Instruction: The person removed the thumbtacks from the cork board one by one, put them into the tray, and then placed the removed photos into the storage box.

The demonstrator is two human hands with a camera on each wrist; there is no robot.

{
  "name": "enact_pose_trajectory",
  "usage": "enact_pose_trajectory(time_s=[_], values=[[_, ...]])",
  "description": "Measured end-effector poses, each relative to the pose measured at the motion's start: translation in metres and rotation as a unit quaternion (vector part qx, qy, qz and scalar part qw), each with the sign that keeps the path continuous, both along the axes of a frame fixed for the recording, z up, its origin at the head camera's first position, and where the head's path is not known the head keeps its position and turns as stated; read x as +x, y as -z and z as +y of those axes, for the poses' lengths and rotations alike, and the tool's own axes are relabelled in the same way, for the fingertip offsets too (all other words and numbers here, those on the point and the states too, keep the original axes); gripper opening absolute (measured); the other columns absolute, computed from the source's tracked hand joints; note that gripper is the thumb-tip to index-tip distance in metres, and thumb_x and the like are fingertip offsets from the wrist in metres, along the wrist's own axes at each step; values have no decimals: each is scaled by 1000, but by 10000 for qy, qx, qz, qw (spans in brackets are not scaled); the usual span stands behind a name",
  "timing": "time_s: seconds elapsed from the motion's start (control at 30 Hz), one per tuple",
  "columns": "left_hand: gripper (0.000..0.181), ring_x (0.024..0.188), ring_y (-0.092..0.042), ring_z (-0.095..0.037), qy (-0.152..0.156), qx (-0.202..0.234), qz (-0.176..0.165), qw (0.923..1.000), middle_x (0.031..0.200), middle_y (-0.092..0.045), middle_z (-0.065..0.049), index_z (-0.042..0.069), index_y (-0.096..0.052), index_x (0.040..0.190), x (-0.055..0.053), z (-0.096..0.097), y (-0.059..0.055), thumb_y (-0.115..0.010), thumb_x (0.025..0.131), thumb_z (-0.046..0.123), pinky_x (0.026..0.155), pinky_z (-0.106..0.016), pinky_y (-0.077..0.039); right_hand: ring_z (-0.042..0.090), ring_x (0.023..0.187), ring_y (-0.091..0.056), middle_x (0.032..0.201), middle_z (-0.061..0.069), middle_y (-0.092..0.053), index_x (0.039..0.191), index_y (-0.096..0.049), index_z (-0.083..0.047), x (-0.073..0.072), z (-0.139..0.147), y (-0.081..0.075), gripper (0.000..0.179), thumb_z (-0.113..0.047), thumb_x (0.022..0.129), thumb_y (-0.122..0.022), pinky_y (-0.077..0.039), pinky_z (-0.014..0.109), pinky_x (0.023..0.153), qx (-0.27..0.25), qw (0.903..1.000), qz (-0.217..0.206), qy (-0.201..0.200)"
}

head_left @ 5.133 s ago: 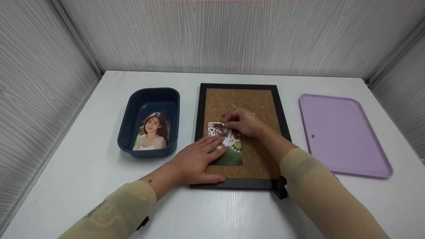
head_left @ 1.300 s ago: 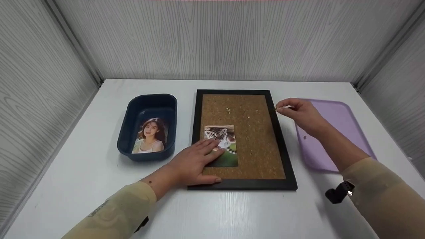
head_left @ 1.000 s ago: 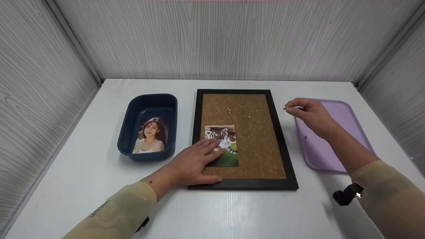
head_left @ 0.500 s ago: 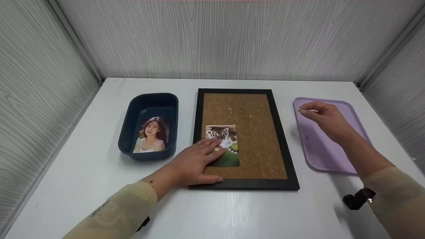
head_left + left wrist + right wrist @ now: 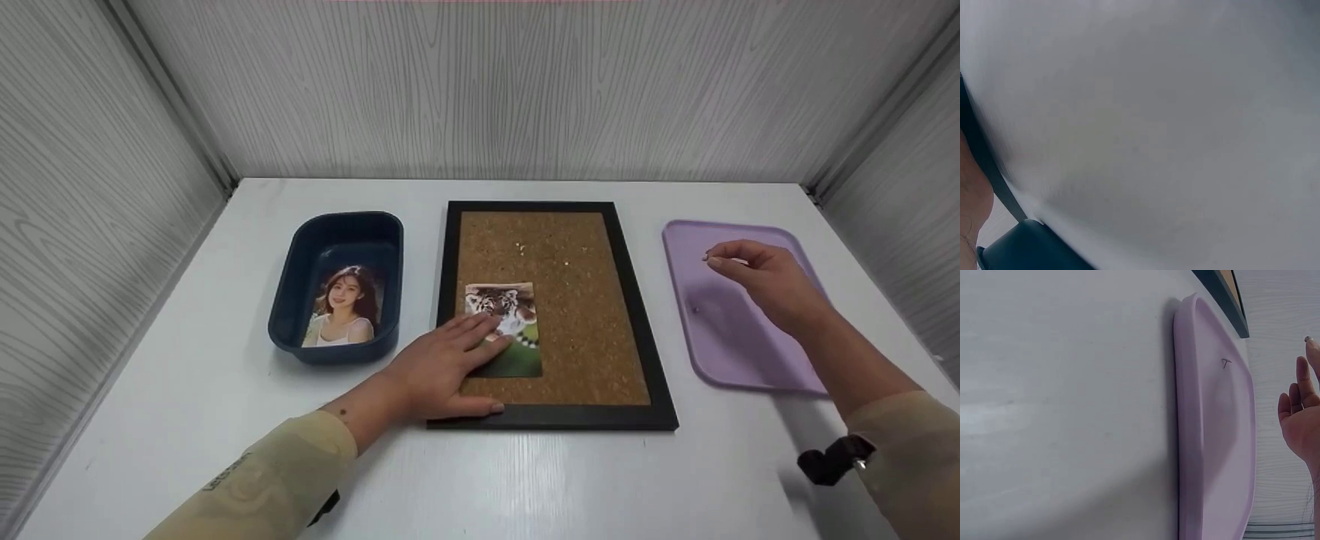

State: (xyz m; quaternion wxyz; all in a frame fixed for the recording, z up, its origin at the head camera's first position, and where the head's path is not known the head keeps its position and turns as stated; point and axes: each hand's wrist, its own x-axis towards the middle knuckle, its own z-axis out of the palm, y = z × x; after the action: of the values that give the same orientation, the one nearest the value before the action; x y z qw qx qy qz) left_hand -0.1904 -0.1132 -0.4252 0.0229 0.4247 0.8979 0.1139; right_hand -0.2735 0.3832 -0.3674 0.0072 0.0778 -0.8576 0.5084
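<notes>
My left hand (image 5: 442,367) lies flat with fingers spread over a tiger photo (image 5: 517,360) on a cork board (image 5: 592,337) with a black frame. My right hand (image 5: 772,281) hovers above the purple tray (image 5: 750,380), thumb and forefinger pinching a tiny thumbtack (image 5: 706,257). In the right wrist view the shiny head of that thumbtack (image 5: 1308,338) shows at the fingertips. Another small tack (image 5: 1225,362) rests on the tray. Part of the photo's left side is hidden beneath my left fingers.
Left of the board stands a deep navy bin (image 5: 277,315) with a portrait photo (image 5: 341,319) inside. Several tiny shiny specks (image 5: 520,248) dot the upper cork. White table surface (image 5: 480,480) runs in front, and patterned panels (image 5: 480,90) enclose the back and sides.
My right hand was at the photo's top edge; it has since moved right with the thumbtack, past the board's frame and over the tray. My left hand stays on the tiger photo.
</notes>
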Motion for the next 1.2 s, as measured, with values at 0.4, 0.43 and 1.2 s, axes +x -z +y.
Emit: enact_pose_trajectory(time_s=[0.4, 0.43, 1.2], values=[[96, 163, -15, -27, 21, -5, 12, 10000, 176, -20, -13, 19, -32, 169, 2, 2, 0, -42, 98, 82, 131, -43, -12, 2, 108, -60, 108, -14, -74, 121, -73, 4, 6, 22, 14, 29, -20, 105, -70, -45, 17, 87, -107, 9999, -60, 82], [95, 163, -15, -27, 14, -11, 14, 10000, 176, -20, -12, 19, -32, 169, 2, 2, 0, -42, 98, 82, 131, -42, -12, 2, 108, -60, 107, -15, -74, 121, -72, 4, 6, 24, 15, 29, -20, 105, -70, -45, 17, 87, -126, 9998, -89, 94], [95, 163, -13, -26, -74, -78, -82, 9999, 176, -19, -10, 21, -29, 170, 1, 1, -1, -41, 98, 83, 131, -42, -12, 6, 114, -52, 111, -20, -71, 128, -71, 3, 18, 42, 26, 51, -42, 104, -71, -39, 10, 87, 787, 9942, -530, 505]])
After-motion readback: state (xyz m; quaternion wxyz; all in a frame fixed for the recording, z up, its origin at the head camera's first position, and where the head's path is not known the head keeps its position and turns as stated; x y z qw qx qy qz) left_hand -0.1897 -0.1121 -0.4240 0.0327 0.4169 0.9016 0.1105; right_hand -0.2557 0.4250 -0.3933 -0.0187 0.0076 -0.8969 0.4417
